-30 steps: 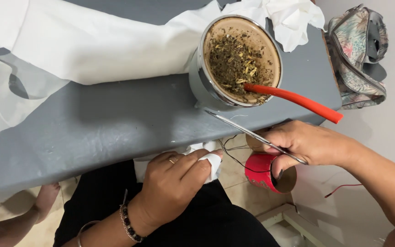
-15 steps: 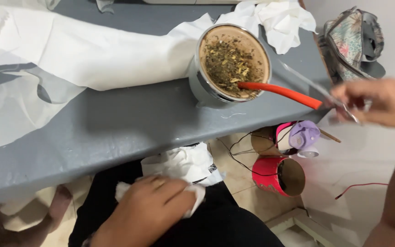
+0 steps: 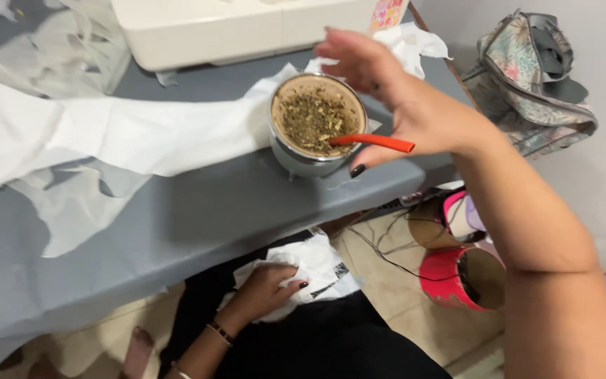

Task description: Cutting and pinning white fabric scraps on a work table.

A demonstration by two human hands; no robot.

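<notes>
The right hand (image 3: 415, 105) is held with fingers spread and empty above the cup (image 3: 317, 126) on the grey table (image 3: 198, 210), while white cloth (image 3: 310, 270) is gripped on the lap by the left hand (image 3: 264, 288).

A single head-worn camera looks steeply down from close above the grey worktop (image 3: 212, 210), tilted toward 1 o'clock, taking in the worktop's near edge, the lap and the floor below.

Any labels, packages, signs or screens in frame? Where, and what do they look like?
Sticker: on the cream machine at the table's far edge, behind the right hand; small, pink and yellow, partly cut off.
No packages, signs or screens show.
</notes>
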